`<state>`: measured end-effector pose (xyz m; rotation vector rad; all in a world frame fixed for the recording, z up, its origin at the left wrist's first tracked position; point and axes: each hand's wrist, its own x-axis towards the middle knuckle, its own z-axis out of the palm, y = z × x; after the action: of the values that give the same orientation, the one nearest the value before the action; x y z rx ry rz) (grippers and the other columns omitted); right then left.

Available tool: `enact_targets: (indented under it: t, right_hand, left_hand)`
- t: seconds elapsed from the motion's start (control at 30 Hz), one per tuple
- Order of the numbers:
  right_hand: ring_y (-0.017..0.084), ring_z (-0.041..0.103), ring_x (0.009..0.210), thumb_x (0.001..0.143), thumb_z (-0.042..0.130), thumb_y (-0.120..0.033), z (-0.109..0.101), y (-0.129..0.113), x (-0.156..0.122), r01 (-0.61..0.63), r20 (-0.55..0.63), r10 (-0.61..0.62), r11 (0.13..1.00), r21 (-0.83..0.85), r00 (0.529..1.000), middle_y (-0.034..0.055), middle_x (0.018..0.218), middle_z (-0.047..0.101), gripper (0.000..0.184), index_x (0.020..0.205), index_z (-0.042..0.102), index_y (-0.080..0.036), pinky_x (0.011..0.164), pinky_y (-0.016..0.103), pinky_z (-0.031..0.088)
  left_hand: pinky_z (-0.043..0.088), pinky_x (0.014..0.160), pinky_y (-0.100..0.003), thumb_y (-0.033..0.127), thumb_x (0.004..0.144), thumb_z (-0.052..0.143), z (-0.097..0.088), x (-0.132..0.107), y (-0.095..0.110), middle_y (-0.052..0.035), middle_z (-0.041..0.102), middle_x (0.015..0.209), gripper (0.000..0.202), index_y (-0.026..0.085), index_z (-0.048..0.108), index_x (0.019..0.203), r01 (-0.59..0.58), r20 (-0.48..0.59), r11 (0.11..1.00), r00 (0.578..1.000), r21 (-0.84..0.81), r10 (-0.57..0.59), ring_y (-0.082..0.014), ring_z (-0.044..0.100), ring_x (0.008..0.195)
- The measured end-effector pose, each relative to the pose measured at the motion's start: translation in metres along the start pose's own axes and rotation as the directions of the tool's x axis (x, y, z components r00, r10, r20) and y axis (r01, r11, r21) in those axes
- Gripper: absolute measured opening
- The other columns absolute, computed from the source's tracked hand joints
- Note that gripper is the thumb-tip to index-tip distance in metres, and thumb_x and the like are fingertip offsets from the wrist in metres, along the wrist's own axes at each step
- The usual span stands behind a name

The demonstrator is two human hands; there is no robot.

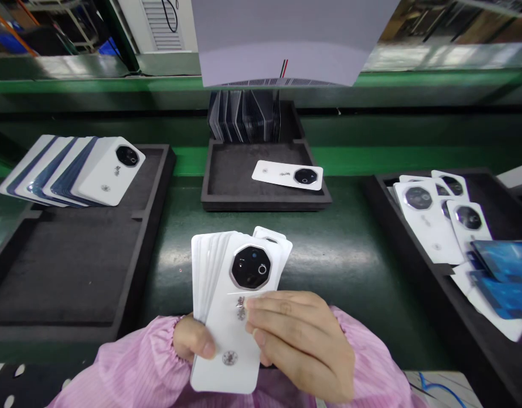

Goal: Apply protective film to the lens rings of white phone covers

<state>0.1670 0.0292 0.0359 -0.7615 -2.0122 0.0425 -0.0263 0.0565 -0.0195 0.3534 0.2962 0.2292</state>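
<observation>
Near the front edge, my left hand [195, 340] grips a fanned stack of thin white phone-shaped cards [230, 371], thumb on the lower left of the top one. The top card shows a black octagonal camera print [251, 267], a dark marking in the middle and a round emblem below. My right hand [301, 340] closes on the right side of the stack, its fingertips over the top card's middle marking. The rest of its grip is hidden behind the fingers and cards. More cards, partly covered, stick out at the upper right of the stack.
On the left, a dark foam tray [162, 187] bears an overlapping row of white cards [110, 178]. The middle tray [264, 201] carries one loose card [278, 173] and upright dark sheets [243, 116]. Scattered cards [426, 221] and blue sheets [507, 260] lie in the right tray [417, 294].
</observation>
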Motion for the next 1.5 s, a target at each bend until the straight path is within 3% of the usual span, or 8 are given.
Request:
enact_targets:
  t: [0.23, 0.43, 0.63, 0.87, 1.13, 1.3, 1.4, 1.5]
  right_hand:
    - [0.020, 0.067, 0.093, 0.082, 0.052, -0.006, 0.000, -0.001, -0.006, -0.050, -0.033, 0.050, 0.998, 0.025, 0.998, 0.0103, 0.081, 0.073, 0.012, 0.082, 0.063, -0.009, 0.081, 0.029, 0.059]
    - [0.021, 0.060, 0.108, 0.082, 0.052, -0.006, 0.011, 0.013, -0.013, -0.165, -0.120, 0.159, 0.986, -0.038, 0.980, 0.0134, 0.095, 0.069, 0.029, 0.111, 0.054, -0.007, 0.090, 0.036, 0.054]
    - [0.036, 0.025, 0.134, 0.082, 0.058, -0.029, 0.021, 0.023, -0.014, -0.467, -0.143, 0.451, 0.877, -0.110, 0.881, 0.0207, 0.138, 0.039, 0.056, 0.131, 0.038, -0.011, 0.101, 0.062, 0.033]
    - [0.033, 0.039, 0.127, 0.077, 0.065, -0.023, 0.018, 0.019, -0.011, -0.466, -0.137, 0.462, 0.885, 0.006, 0.876, 0.0164, 0.127, 0.048, 0.049, 0.122, 0.046, -0.017, 0.098, 0.057, 0.039]
    - [0.024, 0.048, 0.119, 0.079, 0.062, -0.018, 0.015, 0.017, -0.014, -0.661, -0.075, 0.734, 0.647, 0.381, 0.675, 0.0074, 0.117, 0.053, 0.019, 0.096, 0.056, -0.024, 0.099, 0.046, 0.042]
    - [0.024, 0.051, 0.114, 0.078, 0.064, -0.021, 0.009, 0.020, -0.014, -0.694, 0.027, 0.788, 0.525, 0.493, 0.615, 0.0058, 0.112, 0.055, 0.012, 0.087, 0.057, -0.024, 0.098, 0.049, 0.043]
    - [0.025, 0.052, 0.113, 0.078, 0.063, -0.019, 0.008, 0.019, -0.012, -0.690, -0.032, 0.762, 0.603, 0.401, 0.647, 0.0050, 0.105, 0.058, 0.009, 0.075, 0.056, -0.022, 0.094, 0.047, 0.046]
    - [0.022, 0.052, 0.113, 0.078, 0.062, -0.012, 0.013, 0.015, -0.013, -0.492, -0.220, 0.494, 0.868, 0.071, 0.841, 0.0031, 0.095, 0.063, 0.011, 0.074, 0.059, -0.022, 0.092, 0.042, 0.045]
  left_hand:
    - [0.045, 0.085, -0.042, 0.021, 0.050, 0.062, 0.005, 0.000, 0.004, -0.0126, 0.060, 0.116, 0.073, 0.014, 0.052, 0.122, 0.037, 0.067, 0.999, 0.997, 0.015, -0.038, -0.0329, 0.056, 0.106]
    - [0.046, 0.085, -0.033, 0.015, 0.048, 0.060, 0.010, 0.004, 0.014, -0.0143, 0.065, 0.109, 0.066, 0.006, 0.060, 0.113, 0.086, 0.101, 0.990, 0.990, 0.113, -0.097, -0.0265, 0.060, 0.100]
    - [0.049, 0.079, -0.027, 0.012, 0.048, 0.058, 0.010, 0.007, 0.014, -0.0131, 0.065, 0.111, 0.068, 0.010, 0.059, 0.116, 0.083, 0.092, 0.993, 0.992, 0.084, -0.091, -0.0213, 0.062, 0.098]
    - [0.049, 0.078, -0.027, 0.014, 0.049, 0.061, 0.008, 0.005, 0.011, -0.0151, 0.064, 0.112, 0.066, 0.008, 0.059, 0.115, 0.084, 0.085, 0.990, 0.992, 0.111, -0.094, -0.0231, 0.061, 0.098]
    - [0.043, 0.088, -0.036, 0.021, 0.057, 0.067, 0.006, 0.005, 0.012, -0.0123, 0.061, 0.116, 0.071, 0.015, 0.051, 0.125, 0.033, 0.143, 0.948, 0.986, 0.316, -0.082, -0.0266, 0.056, 0.106]
    - [0.041, 0.090, -0.043, 0.022, 0.059, 0.066, 0.002, 0.007, 0.012, -0.0105, 0.059, 0.118, 0.070, 0.019, 0.048, 0.127, 0.004, 0.156, 0.908, 0.985, 0.420, -0.076, -0.0293, 0.053, 0.109]
    - [0.042, 0.089, -0.039, 0.016, 0.056, 0.064, 0.004, 0.008, 0.012, -0.0096, 0.060, 0.118, 0.068, 0.018, 0.053, 0.123, 0.017, 0.137, 0.916, 0.987, 0.402, -0.078, -0.0279, 0.054, 0.109]
    - [0.046, 0.082, -0.032, 0.015, 0.053, 0.063, 0.007, 0.007, 0.011, -0.0128, 0.064, 0.111, 0.063, 0.010, 0.058, 0.116, 0.073, 0.095, 0.977, 0.991, 0.202, -0.094, -0.0252, 0.059, 0.101]
